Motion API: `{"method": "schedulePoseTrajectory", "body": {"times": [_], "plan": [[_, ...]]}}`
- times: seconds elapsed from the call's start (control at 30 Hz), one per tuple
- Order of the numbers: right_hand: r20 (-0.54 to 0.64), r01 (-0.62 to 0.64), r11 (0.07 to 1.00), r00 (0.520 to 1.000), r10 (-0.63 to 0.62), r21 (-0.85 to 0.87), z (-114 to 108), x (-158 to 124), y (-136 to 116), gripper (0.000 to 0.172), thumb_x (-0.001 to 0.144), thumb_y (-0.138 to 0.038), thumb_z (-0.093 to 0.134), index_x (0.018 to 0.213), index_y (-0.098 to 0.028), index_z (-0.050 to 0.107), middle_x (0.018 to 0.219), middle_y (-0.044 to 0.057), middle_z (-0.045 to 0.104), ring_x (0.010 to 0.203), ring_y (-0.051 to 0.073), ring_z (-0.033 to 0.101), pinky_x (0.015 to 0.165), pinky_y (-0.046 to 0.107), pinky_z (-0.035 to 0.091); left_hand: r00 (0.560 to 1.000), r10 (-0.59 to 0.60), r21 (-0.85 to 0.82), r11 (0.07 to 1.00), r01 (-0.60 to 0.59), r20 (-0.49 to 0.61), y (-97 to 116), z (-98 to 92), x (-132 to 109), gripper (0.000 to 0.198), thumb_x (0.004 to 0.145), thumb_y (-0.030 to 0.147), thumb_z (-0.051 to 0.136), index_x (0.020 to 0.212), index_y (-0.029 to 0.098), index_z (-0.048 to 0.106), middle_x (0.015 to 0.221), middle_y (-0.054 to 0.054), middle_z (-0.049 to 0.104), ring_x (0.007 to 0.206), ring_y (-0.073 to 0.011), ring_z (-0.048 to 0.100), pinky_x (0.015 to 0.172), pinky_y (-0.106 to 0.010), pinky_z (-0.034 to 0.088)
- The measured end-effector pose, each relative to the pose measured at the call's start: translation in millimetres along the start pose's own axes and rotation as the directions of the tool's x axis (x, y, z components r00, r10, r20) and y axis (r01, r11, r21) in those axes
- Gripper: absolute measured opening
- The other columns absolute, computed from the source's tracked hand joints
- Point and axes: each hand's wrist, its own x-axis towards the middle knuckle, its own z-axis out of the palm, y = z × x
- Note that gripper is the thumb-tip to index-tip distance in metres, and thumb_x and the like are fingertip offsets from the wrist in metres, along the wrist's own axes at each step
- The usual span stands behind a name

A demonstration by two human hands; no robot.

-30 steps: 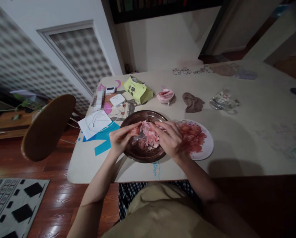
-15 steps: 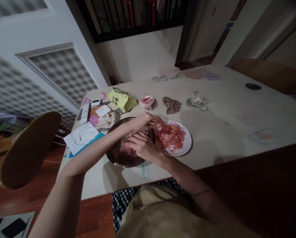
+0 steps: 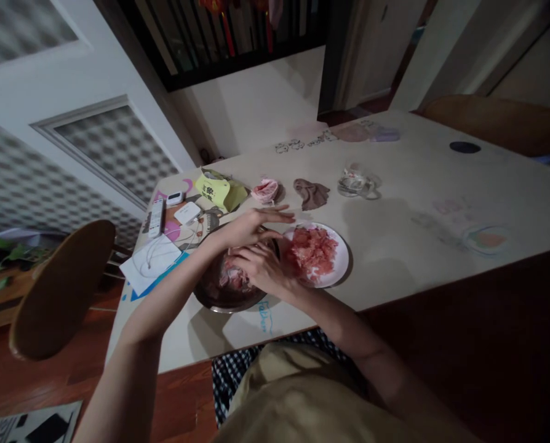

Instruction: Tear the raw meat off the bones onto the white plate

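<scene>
Metal bowl: round and dark, with a shiny rim (image 3: 230, 309); it sits on the pale table (image 3: 418, 197), its right side largely hidden by the hands.
Bowl contents: pale pink, ragged raw meat (image 3: 231, 277) lying low inside, wet-looking and uneven.
Plate: white, round and shallow (image 3: 344, 269), just right of the bowl; the hands hide whether the two rims touch.
Plate contents: a loose, glistening heap of redder meat pieces (image 3: 314, 249), soft-edged, with bare plate showing around it.
Left hand: the left hand (image 3: 253, 226) is above the bowl's right side, fingers stretched toward the plate and thumb apart, gripping nothing visible.
Right hand: the right hand (image 3: 262, 267) is lower, at the bowl, fingers bent over the meat there; whether they pinch any, I cannot tell.
Pink bundle: crumpled and cup-shaped (image 3: 264, 191), behind the plate, reddish inside.
Cloth: brown, limp and folded (image 3: 310, 194), between the bundle and the glass cup.
Glass cup: clear, with a handle and surface markings (image 3: 352, 183); how full is hard to tell.
Pouch: yellow-green, creased, dark lettering (image 3: 219, 189), behind the bowl.
Paper: flat white sheet (image 3: 134, 274) overlapping a blue one (image 3: 164, 278), a thin pale cable looped on top.
</scene>
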Motion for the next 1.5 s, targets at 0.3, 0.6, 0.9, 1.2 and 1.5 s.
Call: {"method": "schedulePoseTrajectory", "body": {"times": [0.3, 0.6, 0.9, 1.2, 1.5], "plan": [[-0.418, -0.13, 0.966, 0.883, 0.216, 0.225, -1.6, 3.9, 7.9, 0.021, 0.097, -0.012, 0.068, 0.115, -0.023, 0.073, 0.108, 0.004, 0.08, 0.103, 0.02, 0.073, 0.098, 0.036, 0.054, 0.761, -0.349, -0.268, 0.934, 0.236, -0.546, 9.4, 21.3, -117.7, 0.043, 0.1, 0.044, 0.065, 0.137, 0.022, 0.071, 0.141, -0.014, 0.071, 0.134, -0.028, 0.068, 0.116, -0.041, 0.053], [-0.408, -0.139, 0.97, 0.888, 0.211, 0.199, -7.9, 9.0, 4.4, 0.017, 0.096, -0.022, 0.073, 0.112, -0.026, 0.076, 0.109, 0.006, 0.079, 0.105, 0.024, 0.071, 0.095, 0.041, 0.06, 0.667, -0.449, -0.482, 0.863, 0.151, -0.595, 9.3, 55.8, -128.2, 0.043, 0.09, 0.036, 0.08, 0.131, 0.023, 0.074, 0.136, -0.011, 0.074, 0.125, -0.029, 0.073, 0.108, -0.041, 0.06], [-0.379, 0.03, 0.993, 0.923, -0.07, -0.11, -9.9, 2.6, 2.9, 0.04, 0.094, -0.013, 0.075, 0.132, -0.024, 0.07, 0.112, 0.007, 0.079, 0.107, 0.023, 0.072, 0.097, 0.039, 0.062, 0.472, -0.619, -0.705, 0.71, -0.007, -0.628, 17.0, 67.3, -126.6, 0.036, 0.084, 0.037, 0.087, 0.111, 0.019, 0.072, 0.101, -0.005, 0.079, 0.09, -0.0143, 0.076, 0.085, -0.024, 0.062], [-0.368, 0.155, 0.973, 0.906, -0.21, -0.173, -11.8, 4.8, -0.5, 0.041, 0.092, -0.003, 0.071, 0.132, -0.014, 0.068, 0.123, 0.016, 0.077, 0.119, 0.027, 0.074, 0.099, 0.042, 0.067, 0.427, -0.552, -0.601, 0.799, 0.024, -0.716, 27.3, 71.1, -123.4, 0.043, 0.08, 0.033, 0.089, 0.116, 0.021, 0.07, 0.102, -0.005, 0.078, 0.087, -0.0151, 0.075, 0.069, -0.021, 0.06], [-0.403, 0.15, 0.966, 0.887, -0.225, -0.209, -5.6, 3.3, -1.8, 0.037, 0.095, -0.004, 0.067, 0.132, -0.013, 0.067, 0.128, 0.016, 0.076, 0.129, 0.027, 0.07, 0.103, 0.042, 0.068, 0.339, -0.498, -0.524, 0.852, 0.017, -0.798, 36.9, 85.0, -116.1, 0.033, 0.081, 0.032, 0.088, 0.108, 0.019, 0.076, 0.117, -0.01, 0.08, 0.102, -0.0222, 0.079, 0.066, -0.023, 0.065]]}}
